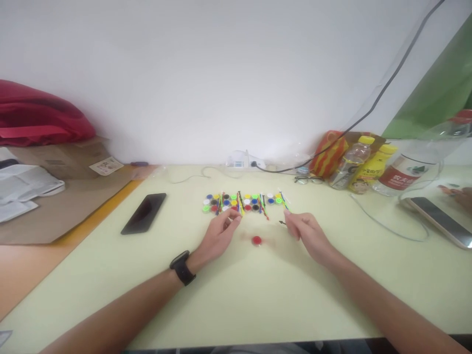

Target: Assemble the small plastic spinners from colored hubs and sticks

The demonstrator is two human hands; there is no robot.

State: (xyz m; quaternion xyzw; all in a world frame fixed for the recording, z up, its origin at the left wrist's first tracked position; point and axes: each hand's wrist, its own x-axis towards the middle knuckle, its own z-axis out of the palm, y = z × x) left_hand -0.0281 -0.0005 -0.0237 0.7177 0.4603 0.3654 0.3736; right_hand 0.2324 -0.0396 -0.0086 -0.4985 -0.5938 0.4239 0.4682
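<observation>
Colourful round discs (pixel 255 208) lie in rows mid-table, with bundles of thin coloured strips (pixel 261 204) laid across them. My left hand (pixel 220 233), a black watch at its wrist, is at the front left of the rows. Its thumb and fingers are drawn together; whatever may be between them is hidden. At the right end, my right hand (pixel 308 233) is closed in a pinch. From its fingers a thin dark arrow-tipped piece (pixel 282 222) points left. Between my hands sits a red disc (pixel 257 240), with faint reddish blurs on both sides.
A black phone (pixel 143 214) lies at left, near cardboard (pixel 84 201) and a red bag (pixel 44 115). Several bottles (pixel 368 172), glasses (pixel 308 180), a white cable (pixel 391 231) and another phone (pixel 440 221) are at right. A power strip (pixel 243 160) stands against the wall.
</observation>
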